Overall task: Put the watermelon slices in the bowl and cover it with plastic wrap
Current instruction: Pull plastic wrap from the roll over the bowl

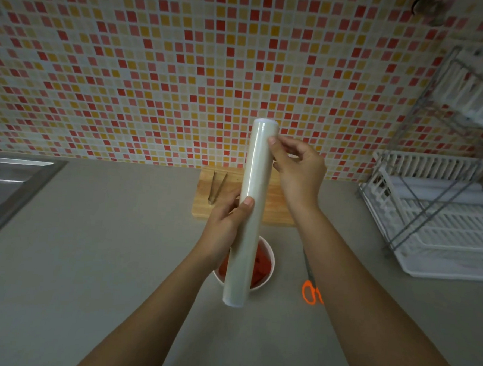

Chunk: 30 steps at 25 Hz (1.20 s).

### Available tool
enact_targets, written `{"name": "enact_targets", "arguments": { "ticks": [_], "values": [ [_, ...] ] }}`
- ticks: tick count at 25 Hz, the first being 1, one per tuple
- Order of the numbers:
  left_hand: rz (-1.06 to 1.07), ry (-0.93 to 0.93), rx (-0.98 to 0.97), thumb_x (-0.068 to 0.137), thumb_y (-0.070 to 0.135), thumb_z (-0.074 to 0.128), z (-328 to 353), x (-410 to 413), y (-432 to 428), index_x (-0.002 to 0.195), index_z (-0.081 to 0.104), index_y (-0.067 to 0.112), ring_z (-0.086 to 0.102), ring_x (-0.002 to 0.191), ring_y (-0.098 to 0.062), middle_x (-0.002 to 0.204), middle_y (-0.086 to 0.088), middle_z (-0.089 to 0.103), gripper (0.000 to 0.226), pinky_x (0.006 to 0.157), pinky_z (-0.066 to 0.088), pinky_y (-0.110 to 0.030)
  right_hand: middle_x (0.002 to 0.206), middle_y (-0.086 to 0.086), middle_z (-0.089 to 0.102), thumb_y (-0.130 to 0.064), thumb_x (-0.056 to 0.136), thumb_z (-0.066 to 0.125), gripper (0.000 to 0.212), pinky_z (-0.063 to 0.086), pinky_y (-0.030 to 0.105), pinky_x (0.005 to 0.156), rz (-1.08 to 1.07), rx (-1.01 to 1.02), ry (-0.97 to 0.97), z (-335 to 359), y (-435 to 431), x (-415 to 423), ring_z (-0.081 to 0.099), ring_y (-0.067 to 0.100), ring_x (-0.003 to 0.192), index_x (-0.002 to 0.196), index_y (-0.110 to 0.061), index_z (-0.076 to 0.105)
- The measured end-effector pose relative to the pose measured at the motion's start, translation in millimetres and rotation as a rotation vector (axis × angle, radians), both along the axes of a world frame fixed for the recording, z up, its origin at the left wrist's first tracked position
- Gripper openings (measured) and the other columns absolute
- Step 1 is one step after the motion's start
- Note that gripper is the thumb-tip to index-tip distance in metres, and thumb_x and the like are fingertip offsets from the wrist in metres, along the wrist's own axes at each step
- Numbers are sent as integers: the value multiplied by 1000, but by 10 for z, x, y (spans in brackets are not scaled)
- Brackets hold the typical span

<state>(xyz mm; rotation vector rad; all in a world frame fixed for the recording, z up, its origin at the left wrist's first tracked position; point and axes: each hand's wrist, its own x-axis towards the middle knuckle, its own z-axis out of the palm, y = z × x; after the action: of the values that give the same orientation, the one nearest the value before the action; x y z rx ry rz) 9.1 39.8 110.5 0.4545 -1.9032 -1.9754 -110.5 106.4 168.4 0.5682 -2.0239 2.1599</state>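
A long roll of plastic wrap [251, 206] is held up lengthwise over the counter, above the bowl. My left hand [226, 224] grips its middle from the left, thumb across the front. My right hand [295, 169] touches the roll near its far end with thumb and fingertips pinched at the film's surface. Below the roll sits a white bowl [269, 259] with red watermelon slices [260, 266] in it, partly hidden by the roll and my left wrist.
A wooden cutting board [220, 181] with metal tongs [216, 187] lies behind the bowl by the tiled wall. Orange-handled scissors [310, 290] lie right of the bowl, partly under my right forearm. A white dish rack [436, 217] stands at the right, a steel sink [11, 180] at the left.
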Motion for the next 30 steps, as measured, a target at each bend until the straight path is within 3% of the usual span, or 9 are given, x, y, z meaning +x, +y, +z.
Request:
{"name": "enact_targets", "arguments": {
  "ticks": [5, 8, 10, 13, 16, 19, 21, 27, 30],
  "values": [
    [30, 13, -49, 91, 43, 53, -5, -1, 1, 126, 55, 34, 61, 103, -14, 113, 5, 65, 36, 82, 51, -31, 78, -12, 69, -29, 83, 68, 15, 60, 37, 66, -36, 10, 28, 12, -47, -24, 68, 9, 70, 88, -15, 73],
    [53, 14, -85, 95, 40, 50, 3, 2, 6, 127, 53, 36, 60, 106, -14, 116, 5, 64, 33, 88, 52, -35, 83, 0, 69, -26, 88, 61, 14, 59, 37, 66, -39, 85, 70, 14, -65, -47, 68, 14, 74, 90, -14, 69],
    [59, 16, -85, 95, 40, 50, 16, 5, 11, 126, 52, 40, 60, 107, -13, 118, 5, 63, 31, 91, 52, -36, 92, 10, 69, -25, 91, 57, 14, 59, 30, 62, -4, 30, 3, 38, -63, -51, 69, 15, 73, 92, -12, 64],
    [49, 39, -75, 96, 36, 50, 43, 15, 14, 119, 53, 45, 62, 103, -10, 117, 5, 63, 25, 91, 53, -34, 94, -2, 68, -36, 85, 64, 20, 58, 25, 59, 60, 5, -18, 76, -11, -50, 69, 8, 74, 97, -21, 63],
    [15, 62, -107, 96, 34, 49, 53, 12, 43, 118, 54, 44, 62, 99, -6, 114, 7, 65, 25, 84, 54, -25, 86, -13, 68, -32, 81, 70, 21, 58, 27, 58, 24, -25, 7, 93, 21, -23, 68, 6, 73, 96, -19, 71],
    [14, 71, -96, 96, 35, 50, 41, 3, 74, 115, 55, 48, 63, 97, -2, 111, 13, 66, 24, 77, 52, -20, 90, -3, 73, -30, 84, 67, 22, 59, 31, 59, -54, -27, 30, 79, 14, -4, 69, 9, 72, 97, -13, 72],
    [14, 62, -84, 96, 36, 50, 21, -1, 89, 116, 54, 50, 62, 99, 0, 113, 17, 65, 24, 81, 50, -21, 89, 3, 72, -27, 87, 63, 21, 59, 33, 60, -63, -20, 26, 60, 12, -7, 69, 12, 73, 98, -11, 71],
    [24, 48, -121, 96, 37, 50, -4, 24, 51, 122, 54, 45, 62, 98, 0, 111, 17, 66, 28, 82, 51, -25, 86, -9, 68, -50, 75, 69, 35, 60, 33, 64, 2, 2, -63, 104, 57, 32, 68, 9, 80, 99, -25, 66],
    [42, 47, -173, 96, 36, 51, -4, 41, 58, 123, 49, 49, 61, 100, 1, 118, 16, 63, 30, 88, 52, -29, 87, -6, 72, -44, 76, 71, 31, 60, 37, 60, -41, -46, -58, 135, 59, 20, 70, 14, 79, 96, -21, 71]
  ]
}}
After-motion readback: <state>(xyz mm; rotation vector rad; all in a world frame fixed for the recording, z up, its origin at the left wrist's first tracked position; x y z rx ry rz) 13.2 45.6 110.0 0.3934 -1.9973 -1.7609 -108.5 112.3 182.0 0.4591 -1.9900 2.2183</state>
